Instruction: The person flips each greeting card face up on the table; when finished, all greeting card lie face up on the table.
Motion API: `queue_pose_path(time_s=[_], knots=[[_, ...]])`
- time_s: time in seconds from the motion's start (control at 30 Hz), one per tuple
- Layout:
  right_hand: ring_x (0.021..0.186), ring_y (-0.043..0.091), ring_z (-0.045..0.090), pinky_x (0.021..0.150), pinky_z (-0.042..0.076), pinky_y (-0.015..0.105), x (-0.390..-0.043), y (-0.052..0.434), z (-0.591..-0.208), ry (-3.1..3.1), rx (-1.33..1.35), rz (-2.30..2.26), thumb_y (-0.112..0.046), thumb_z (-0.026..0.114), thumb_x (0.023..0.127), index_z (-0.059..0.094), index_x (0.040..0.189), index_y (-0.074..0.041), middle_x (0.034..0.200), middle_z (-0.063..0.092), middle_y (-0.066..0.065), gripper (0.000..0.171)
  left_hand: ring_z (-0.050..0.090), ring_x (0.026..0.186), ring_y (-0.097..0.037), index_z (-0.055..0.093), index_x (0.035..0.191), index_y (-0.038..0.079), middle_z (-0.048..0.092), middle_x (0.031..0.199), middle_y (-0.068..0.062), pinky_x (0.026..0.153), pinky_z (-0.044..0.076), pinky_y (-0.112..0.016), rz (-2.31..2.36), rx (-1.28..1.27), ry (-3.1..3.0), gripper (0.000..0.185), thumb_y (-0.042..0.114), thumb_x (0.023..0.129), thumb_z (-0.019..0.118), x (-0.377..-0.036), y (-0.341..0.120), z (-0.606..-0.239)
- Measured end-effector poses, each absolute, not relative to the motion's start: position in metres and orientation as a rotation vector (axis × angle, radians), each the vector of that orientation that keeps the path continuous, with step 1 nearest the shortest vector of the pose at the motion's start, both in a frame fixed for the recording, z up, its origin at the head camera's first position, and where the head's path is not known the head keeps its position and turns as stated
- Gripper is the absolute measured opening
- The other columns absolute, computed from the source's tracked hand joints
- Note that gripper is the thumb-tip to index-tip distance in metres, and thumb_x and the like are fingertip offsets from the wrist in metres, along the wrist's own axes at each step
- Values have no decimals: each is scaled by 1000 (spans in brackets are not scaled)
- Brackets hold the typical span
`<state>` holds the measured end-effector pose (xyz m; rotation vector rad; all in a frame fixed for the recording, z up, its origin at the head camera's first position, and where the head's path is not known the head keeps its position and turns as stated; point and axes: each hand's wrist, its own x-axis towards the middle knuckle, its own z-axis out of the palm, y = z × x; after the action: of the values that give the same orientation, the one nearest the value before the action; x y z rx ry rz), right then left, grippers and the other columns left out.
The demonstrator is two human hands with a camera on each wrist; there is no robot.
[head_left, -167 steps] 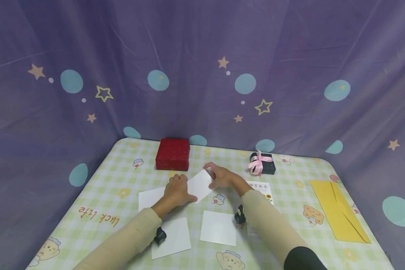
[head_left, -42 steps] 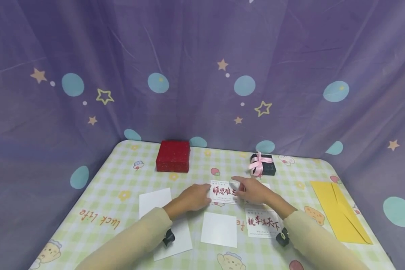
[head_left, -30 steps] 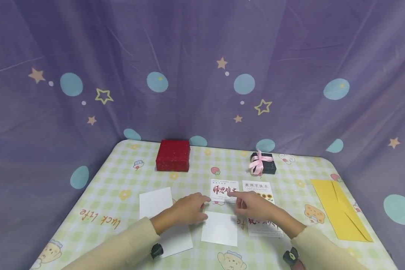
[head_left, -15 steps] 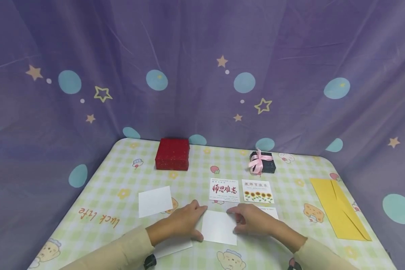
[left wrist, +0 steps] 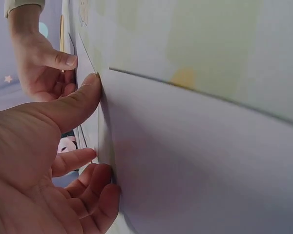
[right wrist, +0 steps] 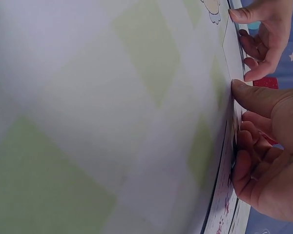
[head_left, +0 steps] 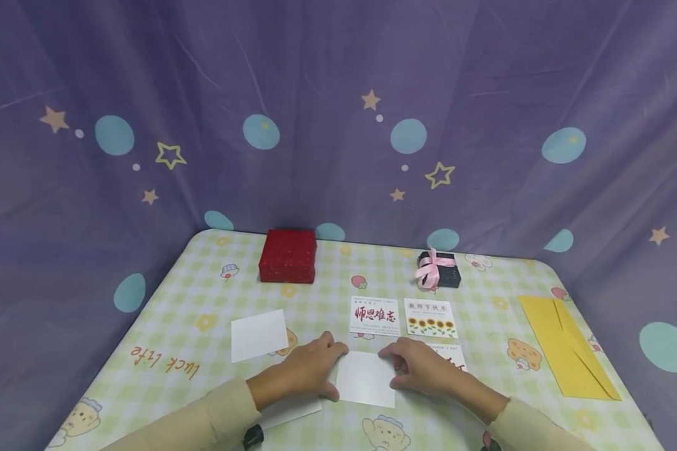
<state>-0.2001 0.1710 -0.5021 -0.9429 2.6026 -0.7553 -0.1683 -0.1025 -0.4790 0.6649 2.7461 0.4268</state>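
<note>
A blank white card lies flat on the table between both hands. At its left edge is my left hand, thumb and index finger spread along the side. My right hand touches the opposite edge in the same way, other fingers loosely bent. Close up in the left wrist view, the left thumb meets the card's corner. The right thumb reaches the card's edge in the right wrist view. Another blank card lies partly hidden under the left hand and wrist.
Behind the hands lie a card with red writing, a sunflower card and a half-covered printed card. A blank card is at left. Farther out are a red box, a ribboned black box and a yellow envelope.
Both hands have come down from the red-lettered card to the blank card in front, after turning a card over and placing it. Over the last half second they barely move.
</note>
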Motion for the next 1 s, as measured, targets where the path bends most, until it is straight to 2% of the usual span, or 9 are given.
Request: queue_pose_path(time_s=[0.3,0.53,0.7,0.83,1.0], knots=[[82,2,50,75,46,22,-200,168,-499,2588,-918,-773,-21,88,75,68,121,-15,94,56,-10,50,55,87,-9,58,132,15,55,111,-2,74,53,-26,340,604,2718,86,39,60,97,-176,-91,-474],[92,7,50,84,48,29,-199,163,-498,2578,-869,-785,-17,89,72,62,118,-15,105,54,-5,53,54,87,-9,53,143,15,56,114,-3,76,53,-27,338,542,2703,97,39,60,97,-176,-90,-474],[101,10,55,93,51,34,-199,163,-500,2594,-871,-784,-16,88,73,57,118,-17,112,56,-4,54,52,87,-9,54,144,15,55,115,-2,76,52,-26,319,560,2714,97,41,61,97,-176,-91,-475],[89,7,57,82,52,28,-201,165,-500,2567,-840,-841,-14,85,76,58,117,-17,104,60,-6,50,51,84,-7,56,139,16,55,110,0,69,49,-23,378,623,2739,86,38,66,95,-175,-94,-475],[70,2,54,66,48,23,-204,173,-492,2543,-853,-960,-20,78,87,67,116,-19,83,61,-11,31,52,78,-4,62,126,20,58,99,6,63,46,-20,520,738,2872,51,27,81,85,-177,-98,-472]])
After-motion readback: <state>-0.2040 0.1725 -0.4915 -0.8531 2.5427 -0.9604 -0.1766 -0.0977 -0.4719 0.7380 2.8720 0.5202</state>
